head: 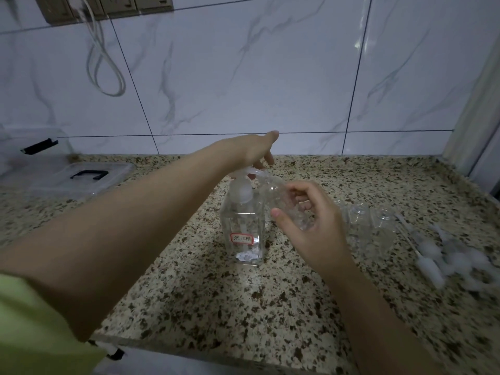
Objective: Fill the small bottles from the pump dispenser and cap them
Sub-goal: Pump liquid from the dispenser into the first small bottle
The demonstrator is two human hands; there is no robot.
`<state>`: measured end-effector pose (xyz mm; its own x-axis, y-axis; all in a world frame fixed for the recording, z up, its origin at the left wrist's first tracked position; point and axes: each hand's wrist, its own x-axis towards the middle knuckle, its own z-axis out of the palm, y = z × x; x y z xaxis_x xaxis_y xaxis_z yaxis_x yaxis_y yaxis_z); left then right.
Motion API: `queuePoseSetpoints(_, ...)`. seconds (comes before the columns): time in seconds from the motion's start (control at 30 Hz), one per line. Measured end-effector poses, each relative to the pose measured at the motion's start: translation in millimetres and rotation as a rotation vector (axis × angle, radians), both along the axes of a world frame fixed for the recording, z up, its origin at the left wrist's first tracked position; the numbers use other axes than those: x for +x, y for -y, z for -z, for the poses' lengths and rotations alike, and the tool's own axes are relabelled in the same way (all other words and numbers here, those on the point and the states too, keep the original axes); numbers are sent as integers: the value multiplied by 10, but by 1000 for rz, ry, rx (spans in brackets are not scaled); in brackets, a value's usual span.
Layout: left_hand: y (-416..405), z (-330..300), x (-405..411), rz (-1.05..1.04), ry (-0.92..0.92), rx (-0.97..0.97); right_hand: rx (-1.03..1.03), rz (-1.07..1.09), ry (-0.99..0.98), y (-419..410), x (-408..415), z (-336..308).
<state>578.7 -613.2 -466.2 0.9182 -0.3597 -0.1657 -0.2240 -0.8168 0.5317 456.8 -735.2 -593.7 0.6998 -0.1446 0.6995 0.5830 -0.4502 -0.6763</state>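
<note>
A clear square pump dispenser [243, 228] with a red-edged label stands on the speckled granite counter [243, 301]. My left hand [251, 151] rests on its white pump head [244, 175], fingers fairly straight. My right hand [311, 226] grips a small clear bottle [281, 197], tilted with its mouth up against the pump spout. Several more small clear bottles [370, 223] stand to the right of that hand. White caps with thin tubes [449, 255] lie in a heap at the far right.
A clear plastic box lid with a black handle [81, 177] lies at the back left, beside a clear box [35, 147]. A marble-tiled wall [243, 77] backs the counter. A white cable [105, 66] hangs from wall sockets at the top left.
</note>
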Motion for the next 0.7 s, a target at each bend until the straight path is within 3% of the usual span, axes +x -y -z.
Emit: queuePoseSetpoints(0.7, 1, 11, 29, -5, 16, 40, -40, 23, 28, 22, 42, 27)
